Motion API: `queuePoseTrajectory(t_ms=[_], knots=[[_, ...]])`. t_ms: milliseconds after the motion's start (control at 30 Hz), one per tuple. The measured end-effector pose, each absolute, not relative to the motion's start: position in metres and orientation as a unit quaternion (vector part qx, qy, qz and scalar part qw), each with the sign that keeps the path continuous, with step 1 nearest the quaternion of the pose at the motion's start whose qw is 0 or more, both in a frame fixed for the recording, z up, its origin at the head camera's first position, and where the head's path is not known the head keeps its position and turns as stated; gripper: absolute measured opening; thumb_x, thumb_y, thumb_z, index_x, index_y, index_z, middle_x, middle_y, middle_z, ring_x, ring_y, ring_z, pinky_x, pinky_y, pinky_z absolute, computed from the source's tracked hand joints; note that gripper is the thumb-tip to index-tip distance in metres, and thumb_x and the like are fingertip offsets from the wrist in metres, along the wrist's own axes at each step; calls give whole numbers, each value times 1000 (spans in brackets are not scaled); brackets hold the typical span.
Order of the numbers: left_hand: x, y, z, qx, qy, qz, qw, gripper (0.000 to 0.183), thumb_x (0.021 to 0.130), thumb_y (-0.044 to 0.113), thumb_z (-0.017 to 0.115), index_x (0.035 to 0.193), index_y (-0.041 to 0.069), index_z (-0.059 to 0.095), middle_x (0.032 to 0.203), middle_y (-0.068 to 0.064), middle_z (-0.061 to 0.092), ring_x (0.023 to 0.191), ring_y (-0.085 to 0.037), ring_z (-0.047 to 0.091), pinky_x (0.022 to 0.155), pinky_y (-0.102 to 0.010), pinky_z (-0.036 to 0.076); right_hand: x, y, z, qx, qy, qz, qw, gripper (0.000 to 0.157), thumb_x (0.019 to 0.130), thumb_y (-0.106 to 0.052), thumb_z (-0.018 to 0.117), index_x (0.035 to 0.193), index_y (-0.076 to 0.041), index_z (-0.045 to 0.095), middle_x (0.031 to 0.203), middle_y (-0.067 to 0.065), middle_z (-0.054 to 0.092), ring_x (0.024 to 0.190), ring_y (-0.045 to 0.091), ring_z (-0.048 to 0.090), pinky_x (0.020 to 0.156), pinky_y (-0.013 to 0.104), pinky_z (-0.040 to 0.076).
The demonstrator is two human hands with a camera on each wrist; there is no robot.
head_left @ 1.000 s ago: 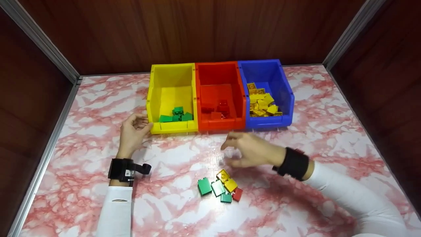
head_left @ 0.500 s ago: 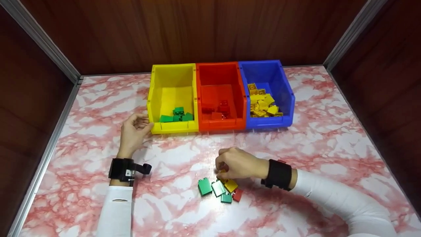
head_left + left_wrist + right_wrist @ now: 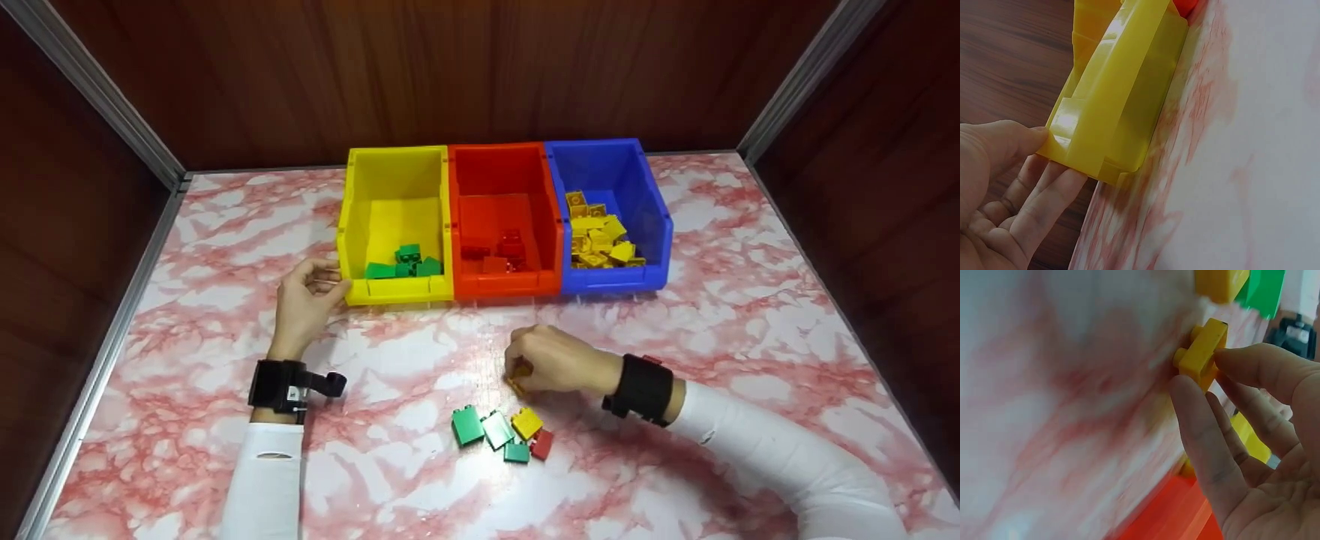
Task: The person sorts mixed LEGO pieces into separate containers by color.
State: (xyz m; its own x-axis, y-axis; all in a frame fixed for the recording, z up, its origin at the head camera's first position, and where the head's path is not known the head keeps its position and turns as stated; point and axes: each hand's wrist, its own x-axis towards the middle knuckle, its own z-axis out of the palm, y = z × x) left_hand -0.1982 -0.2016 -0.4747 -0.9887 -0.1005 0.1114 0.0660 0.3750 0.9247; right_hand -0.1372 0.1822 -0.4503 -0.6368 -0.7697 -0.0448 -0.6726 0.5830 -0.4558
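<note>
My right hand (image 3: pixel 559 360) pinches a small yellow toy brick (image 3: pixel 1204 349) between thumb and fingertips, close over the table just behind a loose group of bricks. That group has a large green brick (image 3: pixel 467 425), a second green brick (image 3: pixel 496 429), a small green one (image 3: pixel 516 451), a yellow brick (image 3: pixel 526 423) and a red brick (image 3: pixel 541 445). At the left, my left hand (image 3: pixel 304 307) grips the front left corner of the yellow bin (image 3: pixel 1117 95), its thumb on the front lip and fingers against the side.
Beside the yellow bin stand a red bin (image 3: pixel 506 285) and a blue bin (image 3: pixel 615 280), all in one row. Green bricks (image 3: pixel 407 259) lie in the yellow bin, red ones (image 3: pixel 510 244) in the red, yellow ones (image 3: pixel 600 238) in the blue. Dark wooden walls (image 3: pixel 495 75) enclose the table.
My right hand came down from near the red bin to the group, took hold of a yellow brick and drew it slightly back from the others. The left hand stayed at the bin corner.
</note>
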Motion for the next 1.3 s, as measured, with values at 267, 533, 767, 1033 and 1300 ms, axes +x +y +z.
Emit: queuePoseTrajectory(t_ms=[267, 533, 767, 1033, 1300], knots=[[-199, -202, -475, 14, -825, -561, 71, 34, 95, 11, 78, 126, -1, 68, 116, -22, 73, 90, -5, 66, 83, -13, 55, -151, 202, -450, -394, 895, -191, 88, 16, 79, 1, 82, 90, -10, 83, 83, 4, 76, 77, 18, 68, 74, 29, 59], [-199, -202, -475, 14, -824, -562, 73, 34, 95, 12, 78, 126, 0, 68, 116, -22, 73, 87, -3, 66, 81, -12, 55, -155, 209, -434, -420, 887, -168, 91, 22, 88, -20, 84, 107, -10, 81, 98, 7, 74, 83, 20, 68, 74, 32, 60], [-198, -201, -475, 11, -822, -564, 79, 32, 95, 12, 78, 123, 0, 70, 113, -22, 73, 88, -3, 66, 80, -11, 55, -150, 209, -422, -466, 870, -98, 131, 54, 81, -36, 91, 129, -19, 73, 137, 9, 65, 124, 33, 61, 104, 53, 56], [-199, -202, -476, 4, -818, -569, 85, 29, 95, 8, 77, 121, -3, 69, 113, -24, 73, 87, -1, 66, 81, -11, 55, -145, 202, -440, -477, 861, -75, 161, 27, 83, -15, 88, 109, -15, 79, 108, 5, 70, 94, 20, 65, 83, 30, 62], [-199, -201, -476, 6, -821, -565, 82, 30, 95, 9, 78, 121, -2, 69, 113, -23, 73, 85, -1, 66, 80, -12, 55, -146, 204, -440, -479, 860, -88, 153, 18, 84, -16, 88, 100, -13, 80, 90, 2, 65, 76, 13, 59, 70, 21, 55]])
